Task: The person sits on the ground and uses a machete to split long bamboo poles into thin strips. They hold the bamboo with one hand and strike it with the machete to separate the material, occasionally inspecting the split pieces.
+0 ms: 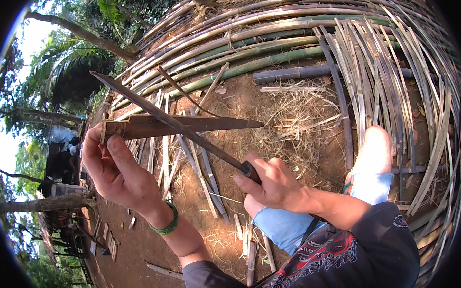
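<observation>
Left hand [121, 172]: grip pinched on left end of bamboo piece [142, 128], probably so rest of length sits clear of fingers. Piece held in air above dirt ground [137, 256]. Right hand [276, 186]: grip wrapped round handle of knife [210, 147], likely for control; blade crosses piece, contact unclear. Bamboo poles [268, 61] line ground's far edge.

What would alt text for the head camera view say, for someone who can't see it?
A person's right hand holds a long-bladed knife that crosses in front of a split bamboo piece gripped in the left hand. On the brown ground lie pale shavings, with bamboo strips at right and long poles beyond.
</observation>
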Motion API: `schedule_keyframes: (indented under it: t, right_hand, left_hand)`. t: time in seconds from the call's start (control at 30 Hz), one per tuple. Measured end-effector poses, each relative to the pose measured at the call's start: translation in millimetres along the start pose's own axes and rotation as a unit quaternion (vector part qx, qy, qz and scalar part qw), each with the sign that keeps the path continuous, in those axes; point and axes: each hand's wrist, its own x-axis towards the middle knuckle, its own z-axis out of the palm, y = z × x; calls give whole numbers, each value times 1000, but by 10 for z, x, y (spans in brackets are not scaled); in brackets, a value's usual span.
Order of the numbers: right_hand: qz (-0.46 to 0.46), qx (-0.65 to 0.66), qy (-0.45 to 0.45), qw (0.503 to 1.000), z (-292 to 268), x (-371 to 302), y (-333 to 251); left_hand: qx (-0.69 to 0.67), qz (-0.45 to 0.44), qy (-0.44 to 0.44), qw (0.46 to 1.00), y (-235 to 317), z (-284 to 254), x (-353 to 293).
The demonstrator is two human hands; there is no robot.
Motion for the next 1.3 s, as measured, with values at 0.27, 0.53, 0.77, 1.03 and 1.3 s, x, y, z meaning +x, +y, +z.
schedule_keyframes:
  t: [0.27, 0.53, 0.77, 1.03, 1.3]
  right_hand:
    - [154, -79, -39, 984, -53, 21, 560]
    - [164, 34, -104, 980, -101, -187, 1079]
    - [105, 31, -99, 989, -426, 104, 610]
    - [99, -23, -91, 991, -110, -111, 1920]
    - [265, 189, -215, 921, -346, 56, 1009]
  left_hand:
    - [33, -25, -38, 998, 162, -75, 18]
    - [32, -23, -2, 999, 235, 190, 51]
    - [86, -22, -33, 996, 245, 430, 205]
    - [72, -12, -21, 997, 486, 444, 59]
    - [120, -45, -3, 992, 632, 218, -67]
